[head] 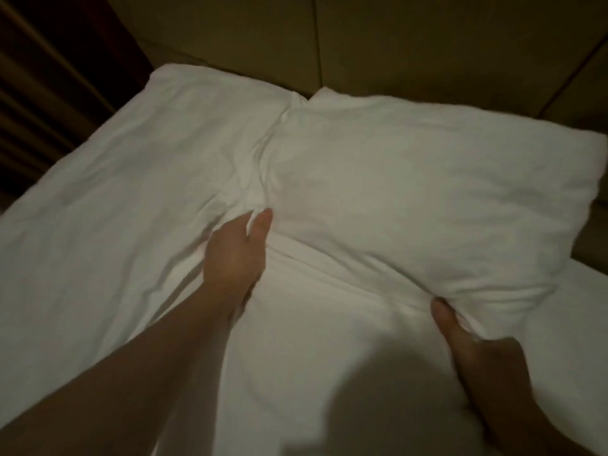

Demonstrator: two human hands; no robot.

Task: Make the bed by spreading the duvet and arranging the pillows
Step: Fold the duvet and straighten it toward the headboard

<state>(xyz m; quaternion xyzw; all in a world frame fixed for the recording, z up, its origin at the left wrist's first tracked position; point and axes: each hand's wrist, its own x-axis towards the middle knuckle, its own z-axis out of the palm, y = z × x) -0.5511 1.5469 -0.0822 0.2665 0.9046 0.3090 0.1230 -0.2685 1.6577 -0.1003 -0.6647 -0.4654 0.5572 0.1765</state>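
Two white pillows lie side by side at the head of the bed. The right pillow (411, 192) is plump and creased. The left pillow (158, 153) lies flatter beside it, touching it along a fold. My left hand (235, 255) grips the near left corner of the right pillow, fingers tucked under the fabric. Further right, my right hand (467, 343) holds the same pillow's near edge, thumb on top and fingers hidden beneath. White bedding (312, 357), duvet or sheet, covers the bed below the pillows.
A padded olive headboard (362, 37) runs behind the pillows. Dark striped curtains or panelling (42, 77) stand at the left of the bed. The bed's right edge (589, 284) shows beyond the pillow. The room is dim.
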